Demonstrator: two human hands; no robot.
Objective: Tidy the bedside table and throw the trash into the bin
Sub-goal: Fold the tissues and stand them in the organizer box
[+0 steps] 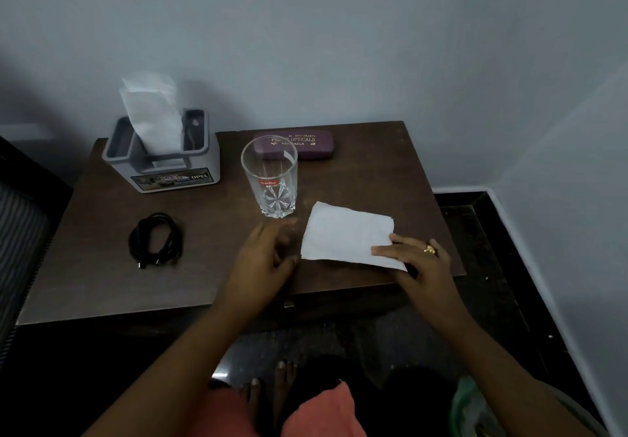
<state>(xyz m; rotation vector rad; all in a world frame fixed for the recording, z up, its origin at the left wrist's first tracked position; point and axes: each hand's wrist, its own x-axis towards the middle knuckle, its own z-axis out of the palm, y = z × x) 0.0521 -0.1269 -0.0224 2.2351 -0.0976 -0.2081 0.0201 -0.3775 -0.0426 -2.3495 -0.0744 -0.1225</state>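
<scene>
A white tissue (343, 232) lies flat on the brown bedside table (210, 280), right of centre. My right hand (416, 258), wearing a gold ring, rests on the tissue's near right corner with fingers flat, pressing it down. Just left of the tissue hovers my left hand (268, 256), fingers loosely curled and apart, holding nothing. An empty clear glass (270, 181) stands upright just beyond my left hand. The bin (475, 413), lined with a greenish bag, shows partly at the bottom right.
A grey tissue holder (163, 168) with a tissue sticking up stands at the back left. A purple spectacle case (299, 145) lies at the back. A coiled black cable (156, 241) lies on the left. Bed edge at far left; dark floor on the right.
</scene>
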